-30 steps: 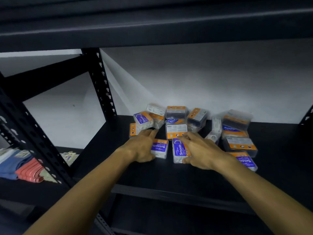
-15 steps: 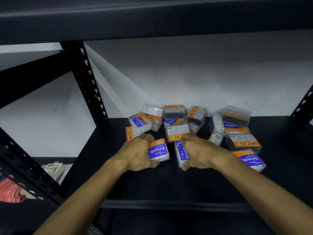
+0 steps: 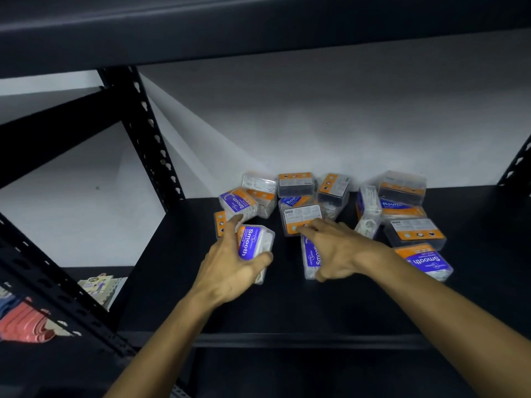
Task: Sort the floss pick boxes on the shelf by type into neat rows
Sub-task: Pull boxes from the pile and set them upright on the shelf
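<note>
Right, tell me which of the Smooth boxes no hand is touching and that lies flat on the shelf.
The Smooth box at far right, flat near the shelf front. The left hand grips one, the right hand covers another, and a fourth leans on the pile.
</note>
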Demonstrator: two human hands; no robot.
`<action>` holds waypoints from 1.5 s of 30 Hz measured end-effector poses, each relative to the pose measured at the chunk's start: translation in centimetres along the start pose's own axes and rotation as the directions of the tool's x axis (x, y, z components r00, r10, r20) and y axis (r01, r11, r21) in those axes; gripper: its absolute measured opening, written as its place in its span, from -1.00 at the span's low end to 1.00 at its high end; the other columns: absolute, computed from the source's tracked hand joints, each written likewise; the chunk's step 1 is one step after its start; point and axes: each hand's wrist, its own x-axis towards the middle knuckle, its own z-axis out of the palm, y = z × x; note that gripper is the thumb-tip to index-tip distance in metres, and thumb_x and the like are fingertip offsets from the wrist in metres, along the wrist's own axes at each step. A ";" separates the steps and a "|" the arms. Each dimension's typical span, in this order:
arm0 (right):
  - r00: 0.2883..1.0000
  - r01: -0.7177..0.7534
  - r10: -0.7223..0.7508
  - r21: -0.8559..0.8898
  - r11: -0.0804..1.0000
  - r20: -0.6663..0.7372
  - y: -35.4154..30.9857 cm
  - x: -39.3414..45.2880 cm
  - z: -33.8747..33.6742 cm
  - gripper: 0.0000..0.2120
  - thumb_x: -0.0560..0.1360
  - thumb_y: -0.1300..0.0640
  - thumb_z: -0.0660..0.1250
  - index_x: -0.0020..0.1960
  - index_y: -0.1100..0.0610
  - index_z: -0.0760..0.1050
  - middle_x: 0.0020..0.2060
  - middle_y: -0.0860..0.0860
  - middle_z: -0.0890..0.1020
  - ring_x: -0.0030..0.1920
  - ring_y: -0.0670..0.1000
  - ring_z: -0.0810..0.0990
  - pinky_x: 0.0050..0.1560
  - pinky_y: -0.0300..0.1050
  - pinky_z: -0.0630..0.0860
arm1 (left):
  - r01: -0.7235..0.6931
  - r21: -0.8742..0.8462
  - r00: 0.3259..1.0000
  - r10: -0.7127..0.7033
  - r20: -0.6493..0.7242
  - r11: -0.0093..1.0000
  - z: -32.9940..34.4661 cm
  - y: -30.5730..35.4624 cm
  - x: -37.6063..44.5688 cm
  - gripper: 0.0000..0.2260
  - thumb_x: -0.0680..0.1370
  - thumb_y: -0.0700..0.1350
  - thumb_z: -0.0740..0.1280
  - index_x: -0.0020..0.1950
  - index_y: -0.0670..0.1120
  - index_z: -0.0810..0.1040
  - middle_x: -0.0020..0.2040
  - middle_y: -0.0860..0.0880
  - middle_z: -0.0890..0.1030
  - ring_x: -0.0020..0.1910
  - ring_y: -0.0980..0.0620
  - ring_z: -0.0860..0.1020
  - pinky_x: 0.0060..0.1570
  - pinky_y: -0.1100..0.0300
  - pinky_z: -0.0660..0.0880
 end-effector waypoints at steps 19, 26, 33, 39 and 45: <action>0.782 0.087 0.315 0.595 0.799 -0.538 5.0 -6.9 0.2 -0.38 0.20 -0.15 0.54 0.18 -0.07 0.38 0.17 -0.10 0.31 -0.02 -0.18 0.46 -0.12 -0.45 0.43 | -0.035 -0.405 0.963 -0.077 -0.258 0.914 3.2 6.0 -0.2 -0.62 0.38 -0.02 0.54 0.08 -0.05 0.47 -0.11 -0.01 0.66 -0.19 0.02 0.66 -0.07 -0.04 0.62; 0.692 0.047 0.516 0.745 0.665 -0.505 10.1 -11.3 1.8 -0.36 0.27 -0.06 0.55 0.31 -0.07 0.45 0.14 -0.05 0.33 -0.01 -0.28 0.45 -0.22 -0.64 0.35 | -0.078 -0.455 0.991 0.020 -0.132 0.887 8.8 9.7 -1.0 -0.91 0.38 -0.01 0.48 -0.23 0.00 0.64 -0.32 0.05 0.67 -0.31 0.07 0.63 -0.19 0.15 0.57; 0.633 -0.027 0.621 0.788 0.615 -0.463 14.6 -14.9 4.0 -0.39 0.16 -0.11 0.54 0.17 0.01 0.54 0.16 -0.04 0.30 0.04 -0.27 0.42 -0.12 -0.57 0.37 | 0.019 -0.537 0.988 0.066 0.138 0.844 14.1 12.8 -3.5 -0.54 0.44 0.34 0.25 0.02 -0.03 0.54 -0.20 0.04 0.68 -0.22 0.19 0.64 -0.18 0.32 0.53; 0.639 -0.111 0.654 0.792 0.600 -0.406 17.5 -16.6 5.8 -0.46 0.23 0.01 0.59 0.17 0.00 0.52 0.15 -0.01 0.32 0.10 -0.10 0.40 -0.04 -0.47 0.30 | 0.022 -0.529 0.924 0.185 0.334 0.848 17.8 12.2 -5.0 -0.62 0.55 0.09 0.35 0.26 -0.03 0.32 0.10 0.07 0.63 0.03 0.25 0.61 0.12 0.27 0.51; 0.714 -0.175 0.585 0.712 0.681 -0.384 19.1 -17.3 7.6 -0.46 0.31 0.11 0.55 0.25 0.02 0.49 0.15 -0.01 0.29 0.25 -0.01 0.30 0.21 -0.25 0.23 | -0.111 -0.375 0.982 0.159 0.100 0.920 20.5 12.2 -5.8 -0.67 0.51 0.09 0.41 0.17 0.08 0.37 0.13 0.11 0.57 0.10 0.20 0.53 0.13 0.18 0.51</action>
